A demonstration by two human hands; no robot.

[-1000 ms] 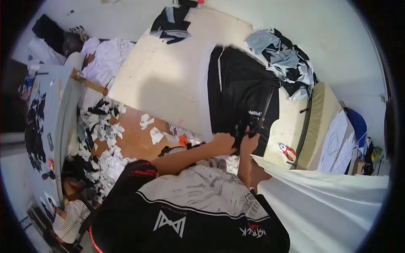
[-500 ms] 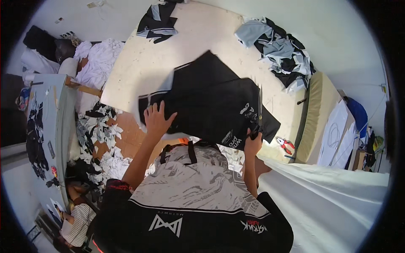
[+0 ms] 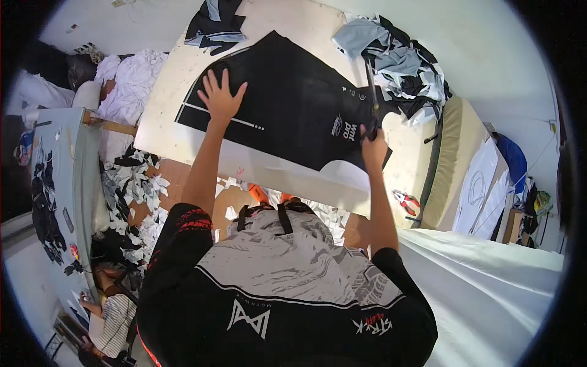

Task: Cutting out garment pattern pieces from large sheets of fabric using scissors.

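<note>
A large black fabric piece (image 3: pixel 287 92) with white stripes and white printing lies spread on the cream table (image 3: pixel 165 110). My left hand (image 3: pixel 221 101) rests on its left part, fingers spread wide. In my right hand (image 3: pixel 374 150) is a pair of long scissors (image 3: pixel 373 101), over the right end of the fabric. Their blades point away from me toward the heaped cloth. I cannot tell whether the blades are around the fabric's edge.
Grey, black and white cloth pieces (image 3: pixel 403 67) are heaped at the back right. More dark pieces (image 3: pixel 214 27) lie at the far left. A red-handled tool (image 3: pixel 408 203) is near the right edge. Scraps (image 3: pixel 137 183) cover the floor at left; another person (image 3: pixel 113 318) sits beyond.
The black fabric has gone from partly lifted near me to spread out farther up the table. Both hands have moved away from my body, the right still holding the scissors.
</note>
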